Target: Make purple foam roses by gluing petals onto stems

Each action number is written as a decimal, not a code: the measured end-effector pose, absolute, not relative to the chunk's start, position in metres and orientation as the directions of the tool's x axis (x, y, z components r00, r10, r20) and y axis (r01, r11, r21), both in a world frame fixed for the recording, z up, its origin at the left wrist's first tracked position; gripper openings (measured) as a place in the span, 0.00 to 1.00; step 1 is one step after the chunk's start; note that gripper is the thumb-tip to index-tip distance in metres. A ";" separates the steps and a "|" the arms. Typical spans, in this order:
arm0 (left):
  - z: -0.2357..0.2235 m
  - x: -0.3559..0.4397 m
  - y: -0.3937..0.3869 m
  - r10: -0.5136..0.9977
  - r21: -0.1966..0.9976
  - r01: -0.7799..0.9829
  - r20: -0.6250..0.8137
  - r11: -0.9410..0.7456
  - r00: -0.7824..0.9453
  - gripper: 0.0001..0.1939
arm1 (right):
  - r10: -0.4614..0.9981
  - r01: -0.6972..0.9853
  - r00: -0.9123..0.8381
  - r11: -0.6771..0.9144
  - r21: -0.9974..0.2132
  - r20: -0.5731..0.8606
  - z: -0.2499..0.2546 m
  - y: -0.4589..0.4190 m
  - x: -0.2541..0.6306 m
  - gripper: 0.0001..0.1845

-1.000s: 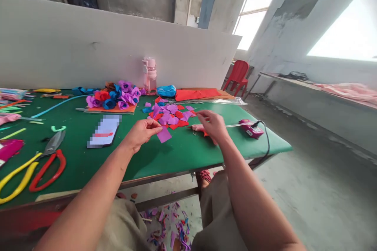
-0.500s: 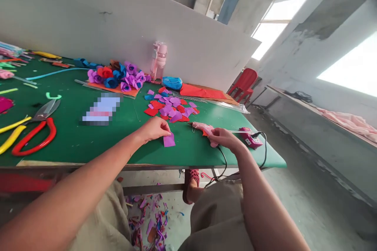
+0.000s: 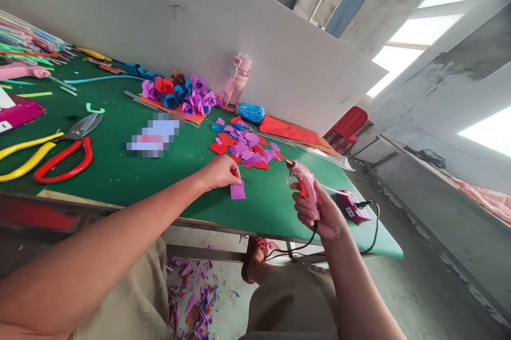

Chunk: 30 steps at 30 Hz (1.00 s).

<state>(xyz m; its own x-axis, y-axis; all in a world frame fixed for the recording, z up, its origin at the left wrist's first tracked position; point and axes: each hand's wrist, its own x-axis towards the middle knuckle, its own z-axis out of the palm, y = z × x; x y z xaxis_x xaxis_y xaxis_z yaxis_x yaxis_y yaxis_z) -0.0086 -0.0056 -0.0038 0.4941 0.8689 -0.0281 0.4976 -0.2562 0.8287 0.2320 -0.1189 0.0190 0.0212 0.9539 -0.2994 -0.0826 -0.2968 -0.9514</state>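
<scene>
Between the thumb and fingers of my left hand [image 3: 222,173] is a small purple square of crepe paper [image 3: 238,190], hanging just above the green tabletop. My right hand [image 3: 322,211] is wrapped round the handle of a pink hot glue gun [image 3: 304,180], its nozzle tilted up and to the left. A clear glue stick runs out of the gun's back, and a black cord hangs from its handle. Beyond my hands lies a loose pile of purple, red and blue paper petals [image 3: 249,149]. Finished-looking paper flowers [image 3: 187,96] stand in a cluster farther left.
Large scissors [image 3: 74,140] with red and yellow handles lie at left, near a blurred-out phone [image 3: 154,137]. A pink bottle [image 3: 238,79] stands against the white board. A magenta power box [image 3: 353,207] with a black cord sits at the right edge. Paper scraps [image 3: 195,292] litter the floor.
My right hand has reached the glue gun, gripped it and lifted it off the table. My left hand keeps the purple paper square. The view has tilted and shifted.
</scene>
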 end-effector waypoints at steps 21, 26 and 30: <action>-0.004 -0.008 -0.006 0.840 0.752 0.549 0.012 -0.365 0.543 0.06 | 0.992 0.728 -0.049 -0.043 -0.684 -0.114 0.048 -0.135 0.171 0.19; -0.003 -0.007 -0.006 0.835 0.734 0.563 0.011 -0.380 0.550 0.06 | 0.996 0.745 -0.053 -0.009 -0.667 -0.072 0.044 -0.135 0.172 0.17; -0.001 -0.007 -0.007 0.833 0.722 0.577 -0.001 -0.382 0.553 0.06 | 0.996 0.775 -0.076 0.029 -0.632 -0.046 0.042 -0.135 0.171 0.15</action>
